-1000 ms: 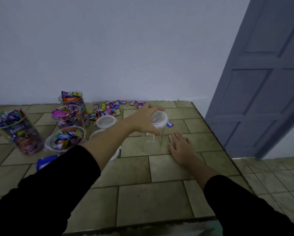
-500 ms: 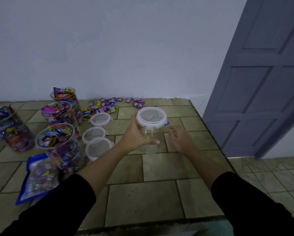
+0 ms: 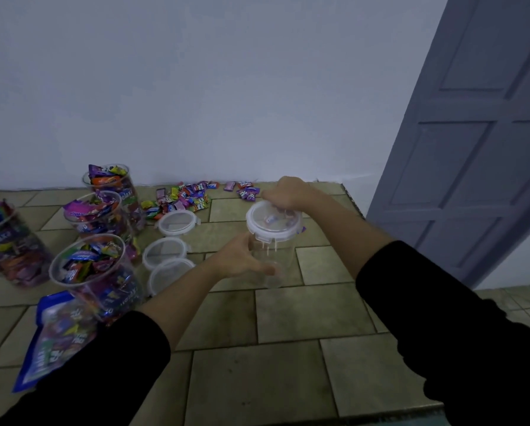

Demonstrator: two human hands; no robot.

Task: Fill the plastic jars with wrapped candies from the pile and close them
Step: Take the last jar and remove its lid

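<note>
A home interior is what is being shown here, by every sign on view. A counter of glazed olive-beige rectangular tiles is seen, butted against a bare white painted wall. A grey-blue panelled door is set at the right, and a lower floor of pale tiles is glimpsed beside it. Clear plastic jars of wrapped candies are stood on the counter, household-style, and a loose pile of bright wrapped candies is left by the wall.
</note>
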